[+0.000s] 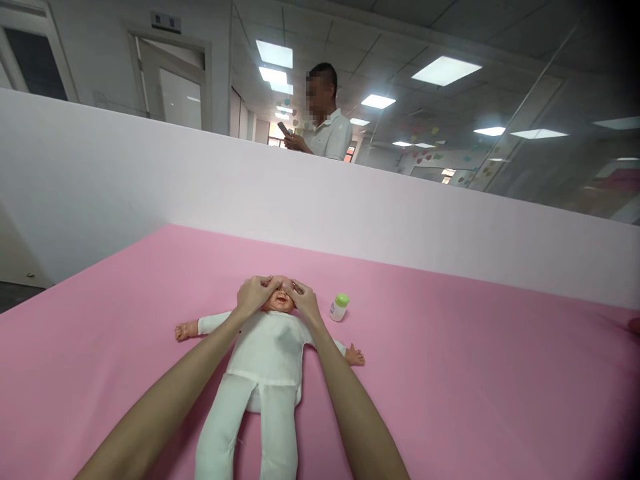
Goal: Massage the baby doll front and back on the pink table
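A baby doll (267, 347) in a white top and trousers lies on its back, arms spread, head at the far end. My left hand (254, 293) is wrapped round one side of its head, with the thumb laid across the face near the eye. From the other side my right hand (303, 297) holds the head the same way, its thumb by the other eye. Both thumbs cover the eyes; the open mouth shows below them. Fingers behind the head are partly hidden. A small bottle (339, 307) with a green cap stands just right of my right hand.
The doll lies on a pink-covered table (450, 373). A low white partition (350, 207) runs along its far edge. Beyond it, a person (330, 130) in a white shirt stands with a phone. A door (175, 93) is at the back left.
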Demonstrator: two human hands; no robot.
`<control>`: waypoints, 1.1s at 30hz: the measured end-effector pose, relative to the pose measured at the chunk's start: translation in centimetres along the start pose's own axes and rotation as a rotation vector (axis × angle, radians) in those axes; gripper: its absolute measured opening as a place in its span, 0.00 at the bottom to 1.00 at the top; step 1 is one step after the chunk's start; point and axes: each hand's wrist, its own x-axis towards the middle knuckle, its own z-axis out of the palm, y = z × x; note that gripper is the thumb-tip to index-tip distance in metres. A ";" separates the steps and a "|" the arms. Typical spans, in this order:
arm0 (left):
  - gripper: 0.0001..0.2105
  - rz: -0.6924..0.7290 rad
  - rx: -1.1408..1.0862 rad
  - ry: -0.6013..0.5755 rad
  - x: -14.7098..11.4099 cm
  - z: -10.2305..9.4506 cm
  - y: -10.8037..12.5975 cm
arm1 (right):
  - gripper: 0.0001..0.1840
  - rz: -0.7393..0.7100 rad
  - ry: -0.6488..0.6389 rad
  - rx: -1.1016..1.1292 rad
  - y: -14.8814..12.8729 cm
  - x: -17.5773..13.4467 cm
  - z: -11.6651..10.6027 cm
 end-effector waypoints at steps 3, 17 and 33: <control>0.25 -0.019 0.006 0.015 -0.1 0.1 0.1 | 0.22 0.028 0.034 -0.018 0.0 0.2 0.2; 0.28 0.006 -0.004 0.025 0.6 0.3 -0.9 | 0.28 0.059 0.056 -0.021 0.8 0.4 -0.1; 0.24 0.002 -0.014 0.057 0.4 0.6 -0.9 | 0.24 0.032 0.051 -0.063 0.5 0.7 0.3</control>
